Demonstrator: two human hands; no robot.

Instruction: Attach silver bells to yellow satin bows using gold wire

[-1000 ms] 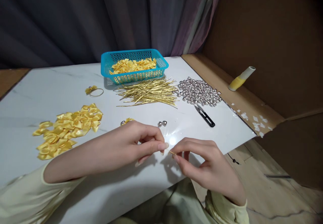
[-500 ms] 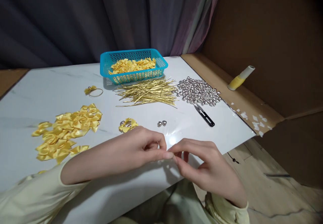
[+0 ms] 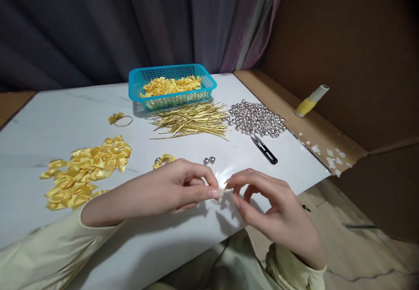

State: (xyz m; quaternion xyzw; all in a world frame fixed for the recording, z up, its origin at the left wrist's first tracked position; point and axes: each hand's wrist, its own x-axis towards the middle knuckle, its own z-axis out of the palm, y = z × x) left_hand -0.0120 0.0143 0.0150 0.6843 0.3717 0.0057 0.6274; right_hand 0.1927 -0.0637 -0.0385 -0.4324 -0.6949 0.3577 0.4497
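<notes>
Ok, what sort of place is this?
Likely a handicraft workspace: yellow ribbon bows, a pile of gold strips and a heap of shiny silver beads are laid out on one table.

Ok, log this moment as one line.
left hand: pinched closed, anything held unclear | right hand: thumb and forefinger parted | nearby: two shiny silver beads; black metal snips

Basket [image 3: 134, 86] upper centre of frame, on table [image 3: 72, 107]; fabric pieces [image 3: 173, 86] inside, curtain [image 3: 157, 19] behind. Wire strips [image 3: 193, 120] before basket; bead heap [image 3: 257, 119] right of strips, snips [image 3: 262, 148] before heap. Bow heap [image 3: 88, 163] in left part of frame. Bead pair [image 3: 212, 160] near centre, behind left hand [image 3: 190, 186]. Tube [image 3: 309, 102] upper right.
</notes>
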